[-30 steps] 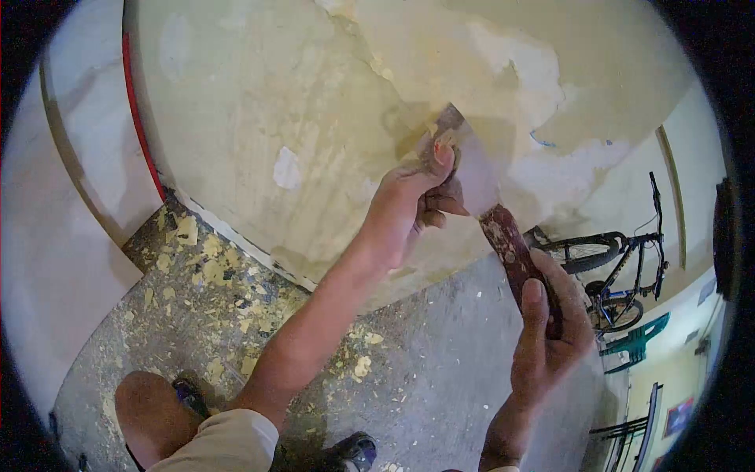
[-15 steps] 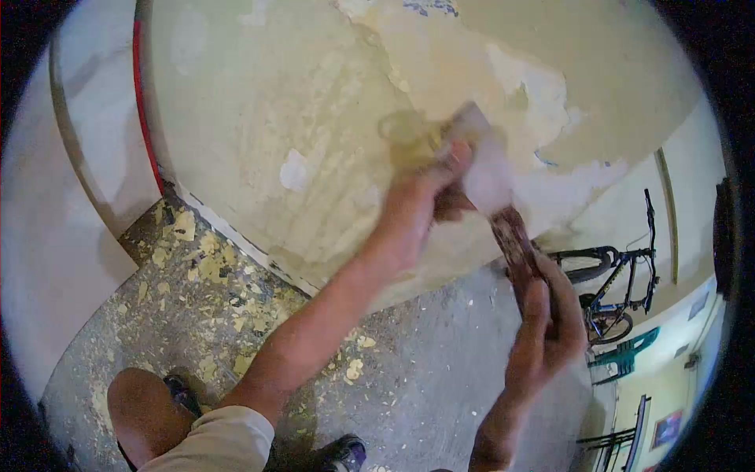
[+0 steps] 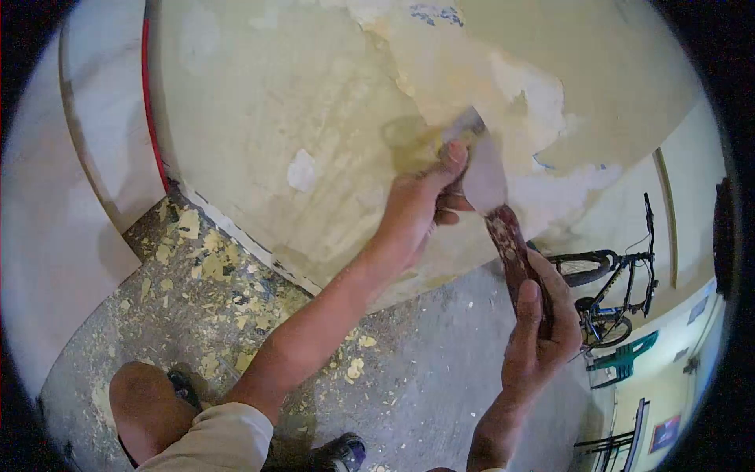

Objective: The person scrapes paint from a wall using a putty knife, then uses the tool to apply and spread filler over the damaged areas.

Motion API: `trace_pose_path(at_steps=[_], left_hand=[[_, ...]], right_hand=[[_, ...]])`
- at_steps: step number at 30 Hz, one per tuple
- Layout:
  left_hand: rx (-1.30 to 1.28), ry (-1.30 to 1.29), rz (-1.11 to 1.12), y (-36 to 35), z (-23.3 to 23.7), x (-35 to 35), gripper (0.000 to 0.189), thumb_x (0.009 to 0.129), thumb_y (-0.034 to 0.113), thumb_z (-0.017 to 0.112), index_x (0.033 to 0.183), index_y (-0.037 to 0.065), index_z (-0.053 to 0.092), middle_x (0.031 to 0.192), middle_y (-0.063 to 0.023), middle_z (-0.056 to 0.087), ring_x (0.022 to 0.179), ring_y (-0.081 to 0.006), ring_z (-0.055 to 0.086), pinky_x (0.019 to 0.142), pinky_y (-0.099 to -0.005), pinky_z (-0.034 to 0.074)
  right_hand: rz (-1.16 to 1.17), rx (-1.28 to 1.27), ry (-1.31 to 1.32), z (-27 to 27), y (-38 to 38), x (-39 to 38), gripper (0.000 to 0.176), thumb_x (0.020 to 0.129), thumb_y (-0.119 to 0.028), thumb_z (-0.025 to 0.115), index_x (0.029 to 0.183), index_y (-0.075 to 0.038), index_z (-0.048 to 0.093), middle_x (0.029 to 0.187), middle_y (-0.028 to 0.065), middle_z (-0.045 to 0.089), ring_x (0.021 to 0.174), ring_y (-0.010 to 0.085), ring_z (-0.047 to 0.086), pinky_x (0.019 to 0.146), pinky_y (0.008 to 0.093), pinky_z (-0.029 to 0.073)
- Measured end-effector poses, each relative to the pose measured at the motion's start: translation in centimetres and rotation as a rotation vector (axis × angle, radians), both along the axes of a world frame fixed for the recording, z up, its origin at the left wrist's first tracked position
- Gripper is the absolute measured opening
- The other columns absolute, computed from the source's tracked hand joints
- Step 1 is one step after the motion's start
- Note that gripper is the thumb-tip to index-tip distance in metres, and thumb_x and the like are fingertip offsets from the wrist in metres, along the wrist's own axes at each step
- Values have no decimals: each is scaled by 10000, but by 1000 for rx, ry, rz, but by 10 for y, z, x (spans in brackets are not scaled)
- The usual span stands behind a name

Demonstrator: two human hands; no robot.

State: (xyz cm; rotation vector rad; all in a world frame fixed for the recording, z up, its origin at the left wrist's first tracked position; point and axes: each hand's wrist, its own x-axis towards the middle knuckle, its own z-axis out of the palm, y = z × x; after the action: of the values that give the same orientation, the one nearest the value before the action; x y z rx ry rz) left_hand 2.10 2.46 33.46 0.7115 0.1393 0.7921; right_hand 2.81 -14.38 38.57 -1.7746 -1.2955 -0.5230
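In my right hand [image 3: 543, 326] is the dark, worn handle of a scraper [image 3: 486, 177], its wide pale blade pointing up and to the left. My left hand [image 3: 432, 185] is at the blade's left edge, thumb pressed near the blade's top and fingers curled, with something small and yellowish under the thumb that I cannot make out clearly. Behind both hands stands the wall [image 3: 259, 102], its pale yellow-green paint peeled off in whitish and cream patches.
Yellow paint flakes [image 3: 212, 263] lie over the grey floor [image 3: 440, 362] along the wall's base. A bicycle [image 3: 617, 287] leans at the right, near a green chair [image 3: 625, 359] and a dark rack [image 3: 617, 444]. My knee and shoes show below.
My hands and the scraper have hardly moved and look sharper than before. The view has shifted slightly.
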Motion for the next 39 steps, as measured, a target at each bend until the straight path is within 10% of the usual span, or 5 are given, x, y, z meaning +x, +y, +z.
trace_pose_path(at_steps=[28, 30, 33, 39], left_hand=[[103, -98, 32, 17, 2, -10, 401, 821, 483, 568, 768, 86, 590, 663, 25, 552, 558, -57, 504, 465, -211, 373], [323, 54, -22, 16, -8, -9, 429, 827, 491, 553, 802, 66, 603, 686, 14, 565, 586, -61, 512, 489, -216, 397], [509, 192, -95, 5, -27, -6, 482, 837, 505, 524, 881, 35, 622, 742, -5, 593, 632, -66, 527, 534, -221, 434], [444, 184, -287, 3, -49, -68, 660, 866, 535, 448, 1286, 33, 364, 994, -95, 594, 872, -158, 571, 679, -280, 481]], right_hand=[[28, 11, -210, 4, 13, -2, 229, 836, -16, 546, 1062, 7, 578, 841, 125, 648, 753, 145, 605, 669, 268, 477], [89, -284, 471, -10, -5, -2, 415, 844, -18, 540, 1238, -24, 411, 791, 107, 622, 697, 117, 579, 609, 242, 456], [146, -147, 778, -49, -3, 9, 531, 862, -35, 527, 1317, -53, 254, 747, 88, 595, 648, 100, 552, 562, 228, 436], [274, 28, 723, -86, 44, 11, 419, 907, -131, 493, 1262, -42, 290, 807, 86, 582, 693, 103, 553, 576, 242, 446]])
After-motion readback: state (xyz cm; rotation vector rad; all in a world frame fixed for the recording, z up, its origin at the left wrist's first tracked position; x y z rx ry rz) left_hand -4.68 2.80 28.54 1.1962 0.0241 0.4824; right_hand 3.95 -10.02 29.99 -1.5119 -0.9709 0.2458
